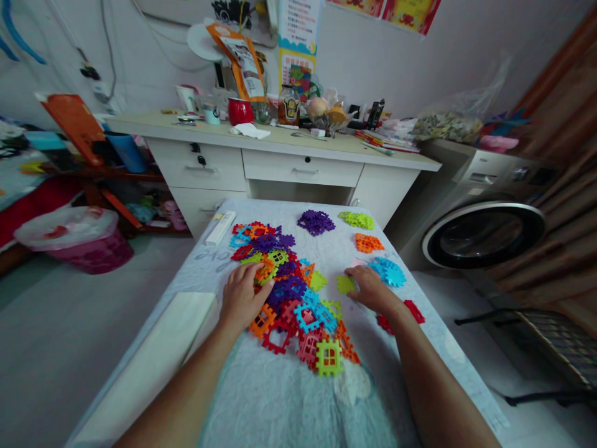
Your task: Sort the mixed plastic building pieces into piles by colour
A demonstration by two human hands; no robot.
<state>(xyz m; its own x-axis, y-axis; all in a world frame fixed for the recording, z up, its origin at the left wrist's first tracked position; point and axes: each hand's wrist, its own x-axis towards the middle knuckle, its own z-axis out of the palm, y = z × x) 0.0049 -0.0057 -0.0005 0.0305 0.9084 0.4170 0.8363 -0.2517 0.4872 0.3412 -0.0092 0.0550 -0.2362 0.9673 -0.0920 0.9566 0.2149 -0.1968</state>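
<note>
Our left hand (pixel 242 295), open, palm down, steadies mixed tile heap (pixel 293 298); right hand (pixel 370 289) touches green tile (pixel 346 284) by blue pile (pixel 388 271), grip unclear.

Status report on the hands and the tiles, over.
Left hand flat on mixed tile pile. Right hand fingertips at light green tile, grip unclear. Blue pile beside it, nothing blocking.

The tile heap (pixel 289 292) lies on the table (pixel 280 398), sorted piles (pixel 316 222) behind.
</note>
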